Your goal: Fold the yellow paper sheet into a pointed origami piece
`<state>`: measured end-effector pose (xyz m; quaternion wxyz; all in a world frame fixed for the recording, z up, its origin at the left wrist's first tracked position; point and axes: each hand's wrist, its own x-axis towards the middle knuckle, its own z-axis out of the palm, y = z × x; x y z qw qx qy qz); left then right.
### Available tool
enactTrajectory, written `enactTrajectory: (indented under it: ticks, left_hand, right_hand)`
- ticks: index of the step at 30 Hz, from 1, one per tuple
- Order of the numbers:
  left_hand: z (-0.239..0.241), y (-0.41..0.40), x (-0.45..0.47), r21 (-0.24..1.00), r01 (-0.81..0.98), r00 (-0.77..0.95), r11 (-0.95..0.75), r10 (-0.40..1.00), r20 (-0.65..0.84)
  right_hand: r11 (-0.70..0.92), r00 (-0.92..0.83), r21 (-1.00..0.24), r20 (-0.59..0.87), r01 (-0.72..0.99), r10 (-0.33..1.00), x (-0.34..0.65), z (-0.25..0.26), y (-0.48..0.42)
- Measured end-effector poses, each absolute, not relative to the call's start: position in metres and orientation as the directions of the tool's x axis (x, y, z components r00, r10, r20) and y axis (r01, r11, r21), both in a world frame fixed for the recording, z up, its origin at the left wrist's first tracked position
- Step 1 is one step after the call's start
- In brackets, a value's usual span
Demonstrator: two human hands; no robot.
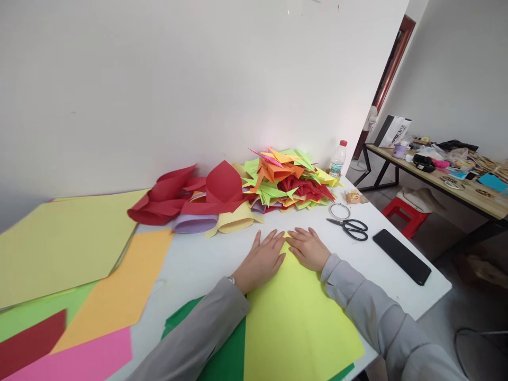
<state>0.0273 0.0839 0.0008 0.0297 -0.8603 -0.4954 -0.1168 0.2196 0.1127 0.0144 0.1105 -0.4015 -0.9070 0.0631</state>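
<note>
Yellow-green sheet point(304, 323) lies flat on the counter point(186, 259), on top of dark green paper point(228, 346) that shows past its left side and near right corner. Left hand point(259, 263) palm down over the sheet's left edge, fingers extended and slightly spread; right hand point(308, 249) likewise laid flat at the far right edge, fingertips near those of the left. Neither appears to pinch. Step judged to be pressing or smoothing the far end; whether a crease runs under the fingers cannot be told. Method notes: align edges before bearing down; anchor with one hand and run the other's fingertips outward from the far tip, with even, firm pressure, so that no ripple sets in. Keep the green paper square beneath, since a slip there would probably carry the top sheet off line. Keep the sleeves clear of the paper. Scissors point(354, 229) and phone point(401, 257) lie right of the right hand, off the sheet; folded paper pile point(280, 180) stands beyond both hands.
</note>
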Motion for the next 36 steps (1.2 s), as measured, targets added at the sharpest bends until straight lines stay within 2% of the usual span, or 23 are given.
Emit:
enactTrajectory:
  ticks: [15, 23, 30, 36]
  left_hand:
    - [0.008, 0.081, 0.030, 0.030, 0.860, 0.492, -0.509, 0.844, 0.213]
    - [0.013, 0.078, 0.032, 0.001, 0.864, 0.490, -0.504, 0.841, 0.230]
    - [0.007, 0.076, 0.031, -0.011, 0.858, 0.494, -0.513, 0.821, 0.286]
    - [-0.002, 0.084, 0.027, 0.012, 0.847, 0.510, -0.532, 0.818, 0.266]
  right_hand:
    - [0.691, -0.673, -0.111, 0.161, 0.714, 0.722, 0.211, 0.023, 0.108]
    - [0.633, -0.609, -0.223, 0.173, 0.741, 0.774, 0.214, 0.022, 0.115]
    - [0.648, -0.627, -0.195, 0.162, 0.737, 0.762, 0.217, 0.022, 0.110]
    - [0.638, -0.624, -0.248, 0.143, 0.729, 0.769, 0.217, 0.021, 0.109]
